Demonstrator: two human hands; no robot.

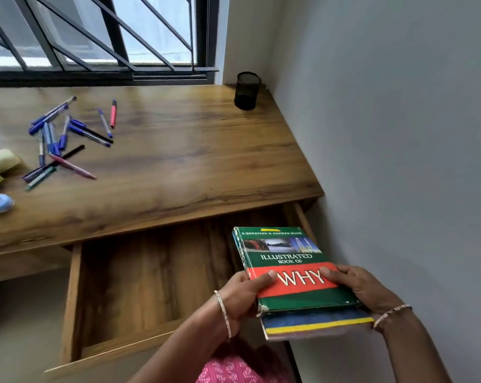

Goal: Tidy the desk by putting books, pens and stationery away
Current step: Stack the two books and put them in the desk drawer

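Now left hand (245, 293) and right hand (365, 288) hold books (286, 258) over the drawer (140, 272).

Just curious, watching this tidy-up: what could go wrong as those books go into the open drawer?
The lower book juts out beneath the green book, so it might slip free of the left hand and right hand. The stack also hangs over the right wall of the drawer and could catch on it.

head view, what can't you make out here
Head view:
- Lower book: cover hidden by the green book; only a striped edge shows.
- Black mesh cup: inside too dark to tell contents.
- Pale yellow object: cut off by the left edge.
- Drawer: back part hidden under the desk top.
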